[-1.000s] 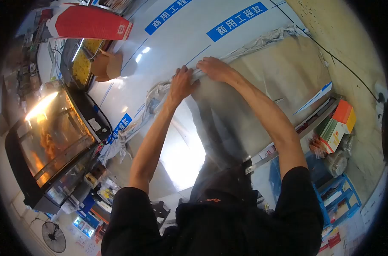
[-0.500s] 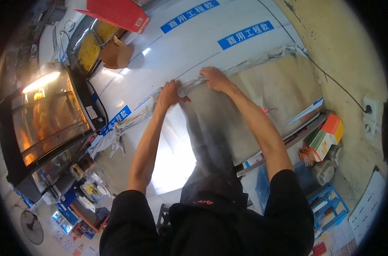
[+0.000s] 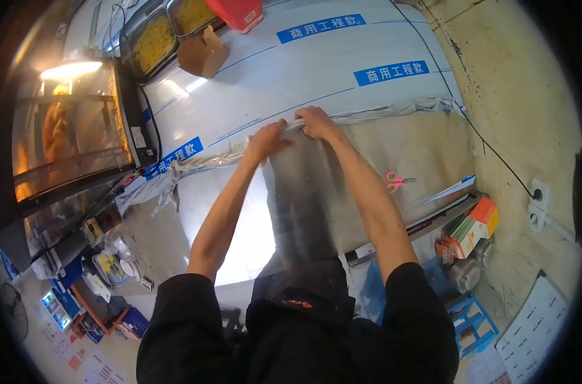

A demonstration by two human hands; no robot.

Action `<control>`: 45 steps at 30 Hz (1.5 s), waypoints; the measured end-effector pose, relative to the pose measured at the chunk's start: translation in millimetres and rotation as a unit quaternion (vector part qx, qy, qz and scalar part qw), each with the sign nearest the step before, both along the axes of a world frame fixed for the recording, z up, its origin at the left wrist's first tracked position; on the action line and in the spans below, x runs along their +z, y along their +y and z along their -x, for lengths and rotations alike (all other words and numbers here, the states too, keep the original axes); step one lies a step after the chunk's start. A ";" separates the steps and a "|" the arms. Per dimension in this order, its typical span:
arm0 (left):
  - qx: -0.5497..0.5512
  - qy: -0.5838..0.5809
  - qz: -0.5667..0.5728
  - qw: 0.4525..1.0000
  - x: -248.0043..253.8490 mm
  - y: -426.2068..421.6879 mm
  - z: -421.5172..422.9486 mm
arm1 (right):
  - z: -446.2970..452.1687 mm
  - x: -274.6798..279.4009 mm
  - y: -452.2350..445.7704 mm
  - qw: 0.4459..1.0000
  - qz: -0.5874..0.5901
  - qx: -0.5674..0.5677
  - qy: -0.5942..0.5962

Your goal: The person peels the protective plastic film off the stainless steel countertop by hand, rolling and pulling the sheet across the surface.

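Note:
White protective film (image 3: pixel 265 89) printed with blue labels covers the far part of a bare metal countertop (image 3: pixel 425 147). Its near edge is gathered into a crumpled roll (image 3: pixel 393 112) running across the counter. My left hand (image 3: pixel 267 142) grips this bunched edge, fingers bent over it and thumb toward me. Close by on the right, my right hand (image 3: pixel 315 121) has its fingers curled round the same roll. The fingertips of both hands are partly hidden in the folds. Pink-handled scissors (image 3: pixel 395 182) lie on the bare metal beyond my right forearm.
At left stands a lit glass display case (image 3: pixel 73 128) with food inside. Trays of yellow food (image 3: pixel 153 45), an open brown carton (image 3: pixel 202 54) and a red box (image 3: pixel 239 13) stand at the back left. A black cable (image 3: pixel 489 144) hangs along the right wall to a socket.
My hands have drawn closer together along the film's rolled edge. The camera view has shifted, and the scissors, mostly hidden by my right arm before, now show fully.

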State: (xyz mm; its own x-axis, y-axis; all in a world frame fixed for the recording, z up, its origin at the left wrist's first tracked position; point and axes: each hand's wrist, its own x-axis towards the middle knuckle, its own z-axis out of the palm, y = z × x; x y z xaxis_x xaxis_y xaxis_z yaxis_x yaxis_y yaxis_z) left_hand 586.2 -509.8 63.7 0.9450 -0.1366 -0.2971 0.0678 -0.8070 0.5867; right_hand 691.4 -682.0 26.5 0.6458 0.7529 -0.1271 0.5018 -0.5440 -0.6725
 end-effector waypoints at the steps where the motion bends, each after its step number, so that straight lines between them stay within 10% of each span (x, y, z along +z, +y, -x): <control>1: 0.001 -0.002 0.001 1.000 1.1 -1.5 5.8 | 1.3 -1.2 0.8 1.000 0.001 0.001 -0.002; 4: -0.025 0.028 -0.060 0.997 -24.2 7.6 4.6 | 0.0 21.1 -1.7 0.993 0.029 -0.034 0.106; 12: -0.233 0.213 -0.041 0.948 -15.2 32.5 -31.6 | 36.4 20.2 19.3 0.985 -0.023 0.066 -0.156; 17: -0.060 -0.045 -0.234 0.969 34.2 22.4 24.8 | 42.4 11.0 18.1 0.996 -0.010 0.001 -0.087; 21: -0.065 -0.025 -0.135 0.988 -2.1 64.2 39.6 | 32.0 27.2 27.7 0.998 0.029 -0.010 0.058; 31: -0.188 0.033 -0.083 0.978 12.9 85.2 22.2 | 43.8 17.5 82.0 0.982 0.068 0.159 -0.074; 37: 0.082 -0.018 -0.089 0.992 7.3 73.2 68.1 | 85.8 17.2 67.4 0.997 -0.034 -0.032 -0.067; 45: -0.182 0.197 -0.057 0.962 14.6 103.7 15.0 | 66.3 8.5 105.4 0.988 0.045 0.102 -0.109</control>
State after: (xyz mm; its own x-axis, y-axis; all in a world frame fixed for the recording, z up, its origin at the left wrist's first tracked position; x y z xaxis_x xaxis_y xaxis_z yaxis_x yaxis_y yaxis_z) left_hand 571.2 -406.1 78.3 0.6522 -0.3820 -0.6547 -0.0316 -0.8767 0.4800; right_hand 625.1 -576.5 35.0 0.5007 0.8624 -0.0746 0.7354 -0.4693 -0.4889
